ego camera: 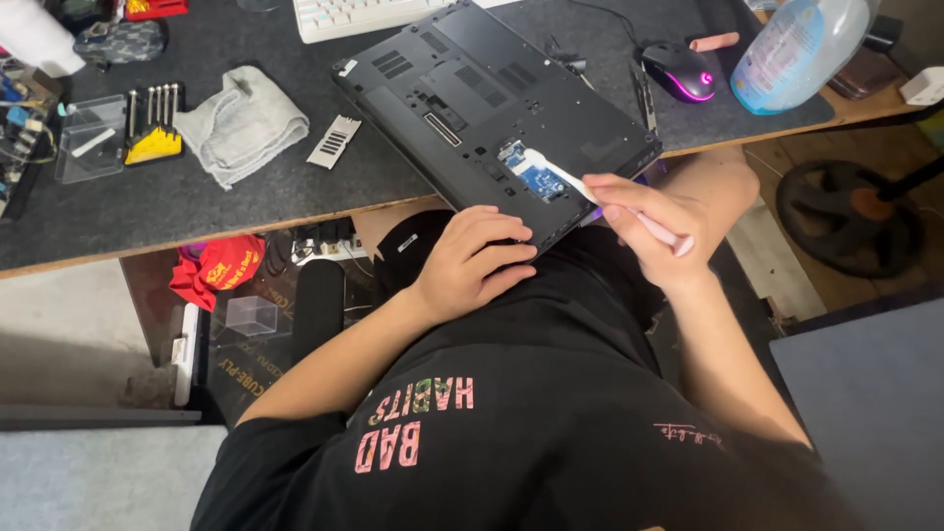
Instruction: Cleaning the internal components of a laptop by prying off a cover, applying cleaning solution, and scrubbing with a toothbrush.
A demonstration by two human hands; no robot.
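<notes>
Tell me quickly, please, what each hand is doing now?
Left hand: open, resting on the laptop edge.
Right hand: closed on a brush.

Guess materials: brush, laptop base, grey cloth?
Brush: pale pink handle, smooth, likely plastic; white bristle tip, probably synthetic. Laptop base: matte black, moulded vents and panel seams, looks plastic, could be coated metal. Grey cloth: soft, crumpled, nappy surface, likely microfibre or terry.

Off to your left on the dark desk mat (pixel 295 197), a crumpled grey cloth (pixel 241 123) is lying beside a yellow-based set of screwdriver bits (pixel 153 123) and a clear plastic lid (pixel 88 138). A small vent cover (pixel 334 141) is resting near the cloth. Farther back, a white keyboard (pixel 354 15) is sitting, a mouse (pixel 678 71) is glowing purple, and a clear spray bottle (pixel 796 49) is standing at your right.
</notes>
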